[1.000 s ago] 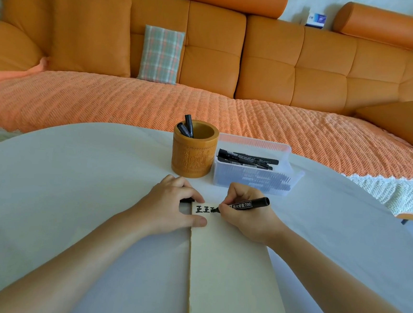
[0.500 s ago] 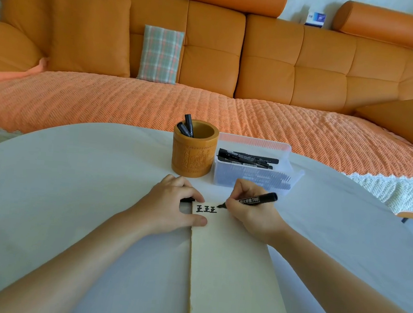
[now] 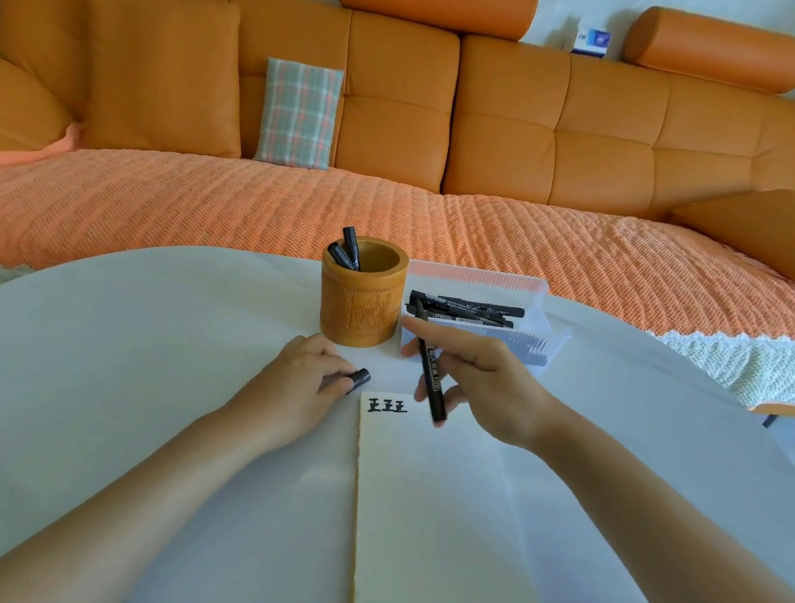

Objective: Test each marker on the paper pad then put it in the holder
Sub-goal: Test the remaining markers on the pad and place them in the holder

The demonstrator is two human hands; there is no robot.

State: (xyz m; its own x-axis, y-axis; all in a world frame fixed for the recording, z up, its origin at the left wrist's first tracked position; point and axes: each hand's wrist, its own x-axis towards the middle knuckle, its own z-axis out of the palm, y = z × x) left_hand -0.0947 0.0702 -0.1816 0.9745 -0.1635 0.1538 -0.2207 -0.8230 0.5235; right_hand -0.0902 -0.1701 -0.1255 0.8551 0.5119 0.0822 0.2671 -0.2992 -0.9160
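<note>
We judge the test step for this marker to be finished. Three bold black marks [image 3: 387,405] sit at the top left corner of the paper pad [image 3: 439,521], low in the middle of the frame, and the marker [image 3: 431,376] is off the sheet.

Our right hand [image 3: 489,386], just right of centre, pinches the marker between thumb and fingers. The barrel stands steeply with its lower end over the pad's top edge, and blur hides which end carries the tip. Our left hand [image 3: 304,382], left of centre, rests on the table [image 3: 143,327] with its fingers curled round the black cap [image 3: 360,377], which pokes out toward the pad.

The holder [image 3: 362,298], a carved wooden cup at centre just above both hands, has two markers [image 3: 349,251] leaning in it. The clear bin [image 3: 479,277] just beside it on the right holds spare markers [image 3: 467,306].

The next move, we think, calls for lining cap and tip up on one axis and pressing them shut. Then the marker goes over the holder's rim.
</note>
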